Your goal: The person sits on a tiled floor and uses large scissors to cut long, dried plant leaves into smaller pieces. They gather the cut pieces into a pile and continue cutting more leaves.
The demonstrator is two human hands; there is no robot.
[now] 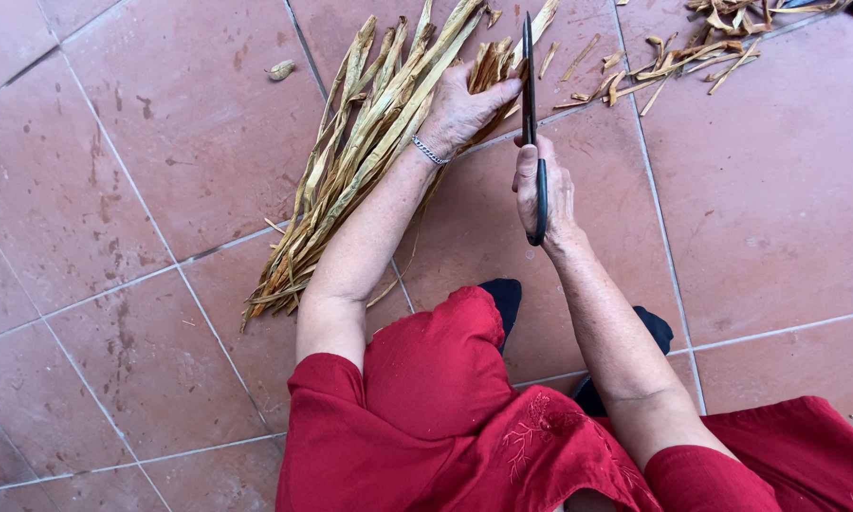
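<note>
Left hand [459, 109] presses flat, fingers spread, on the bundle of dry leaf strips [350, 161] lying on the tiled floor [113, 237]. Right hand [543, 190] clenched around black scissors [531, 104] — blades at the bundle's top end. Cut scraps [692, 52] lie beyond.

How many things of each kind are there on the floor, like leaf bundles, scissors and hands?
Bundle of long dry tan leaf strips under the left hand: 1
Pair of black-handled scissors in the right hand: 1
Scattered pile of cut dry leaf scraps: 1
Small lone dry scrap: 1
Hands: 2
Dark shoes: 2
Total: 8
</note>
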